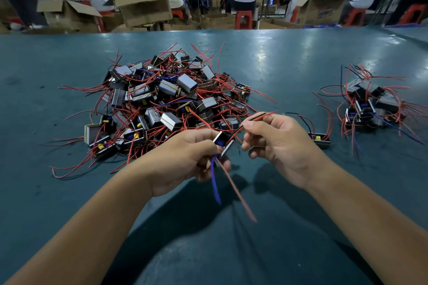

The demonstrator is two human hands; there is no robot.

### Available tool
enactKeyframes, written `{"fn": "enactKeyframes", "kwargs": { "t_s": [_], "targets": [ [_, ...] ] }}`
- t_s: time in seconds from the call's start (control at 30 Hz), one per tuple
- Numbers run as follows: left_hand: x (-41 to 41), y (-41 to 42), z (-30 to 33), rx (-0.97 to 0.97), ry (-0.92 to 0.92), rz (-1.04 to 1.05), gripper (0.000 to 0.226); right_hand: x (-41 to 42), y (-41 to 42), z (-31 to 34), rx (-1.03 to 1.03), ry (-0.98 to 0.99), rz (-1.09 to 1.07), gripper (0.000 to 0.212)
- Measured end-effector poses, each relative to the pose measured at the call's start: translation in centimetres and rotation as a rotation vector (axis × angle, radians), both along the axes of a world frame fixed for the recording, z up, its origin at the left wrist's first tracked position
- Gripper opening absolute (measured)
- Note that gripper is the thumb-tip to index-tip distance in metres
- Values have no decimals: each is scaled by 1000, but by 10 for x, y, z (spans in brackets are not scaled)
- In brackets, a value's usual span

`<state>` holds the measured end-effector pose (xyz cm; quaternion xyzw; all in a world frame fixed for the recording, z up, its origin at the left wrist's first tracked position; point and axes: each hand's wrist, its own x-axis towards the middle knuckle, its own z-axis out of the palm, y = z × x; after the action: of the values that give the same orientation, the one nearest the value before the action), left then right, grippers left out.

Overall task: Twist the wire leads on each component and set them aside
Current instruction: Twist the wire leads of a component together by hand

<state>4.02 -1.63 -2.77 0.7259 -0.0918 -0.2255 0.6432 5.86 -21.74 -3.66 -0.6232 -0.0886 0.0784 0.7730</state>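
Red and black leads (256,117) are being pinched by the right hand (275,143) at frame centre, while the left hand (185,159) is gripping a small component (222,143) beside it, over the green table (289,65).

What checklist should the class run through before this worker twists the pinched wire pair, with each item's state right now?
1. Left hand has a grip on the small black-and-silver wired component: ok.
2. Right hand pinches the red and black leads together: ok.
3. Leads already twisted: cannot tell.
4. Loose blue lead and red lead hang free of the big tangled pile: ok.
5. Smaller set-aside pile on the green table at right: ok.
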Motion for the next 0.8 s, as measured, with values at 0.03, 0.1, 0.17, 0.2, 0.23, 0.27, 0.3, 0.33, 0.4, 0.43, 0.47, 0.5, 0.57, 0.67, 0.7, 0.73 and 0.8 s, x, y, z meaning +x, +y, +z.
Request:
{"fn": "enactKeyframes", "kwargs": {
  "t_s": [0.03, 0.1, 0.17, 0.2, 0.23, 0.27, 0.3, 0.33, 0.4, 0.43, 0.47, 0.5, 0.57, 0.67, 0.7, 0.73, 0.8],
  "targets": [
    [1, 0, -1, 5, -12, 24, 14, 1, -1, 0, -3, 12, -7, 11],
    [2, 2, -2, 27, -38, 35, 12, 2, -2, -1, -21, 9, -19, 11],
    [3, 5, -2, 48, -48, -10, 14, 3, -4, 1, -23, 5, -20, 14],
    [3, 7, -1, 52, -49, -41, 15, 3, -6, 1, -18, 5, -12, 15],
    [3, 9, -1, 53, -43, -73, 17, 4, -8, 2, -13, 6, 9, 16],
    [3, 10, -1, 54, -35, -103, 21, 5, -11, 3, -12, 8, 45, 14],
    [3, 12, 0, 60, -27, -131, 27, 5, -14, 5, -24, 5, 92, 10],
    [3, 14, 0, 75, -26, -159, 30, 6, -17, 6, -51, -2, 139, 7],
    [3, 19, 1, 124, -38, -231, 27, 7, -22, 7, -153, -21, 215, 11],
    [3, 22, 2, 154, -44, -277, 25, 7, -24, 7, -211, -28, 245, 12],
    [3, 24, 3, 187, -50, -322, 23, 7, -26, 8, -267, -37, 276, 10],
    [4, 26, 4, 224, -58, -358, 21, 6, -27, 9, -321, -52, 308, 10],
    [5, 28, 4, 309, -84, -377, 16, 4, -29, 10, -440, -85, 359, 12],
    [6, 29, 3, 470, -156, -331, 17, 2, -28, 9, -635, -111, 401, 15],
    [7, 29, 3, 524, -180, -312, 21, 2, -26, 8, -684, -111, 411, 16],
    [7, 29, 3, 573, -204, -284, 26, 1, -24, 7, -715, -103, 415, 17],
    [8, 30, 3, 666, -264, -218, 32, -1, -21, 5, -738, -77, 411, 19]
  ]
}}
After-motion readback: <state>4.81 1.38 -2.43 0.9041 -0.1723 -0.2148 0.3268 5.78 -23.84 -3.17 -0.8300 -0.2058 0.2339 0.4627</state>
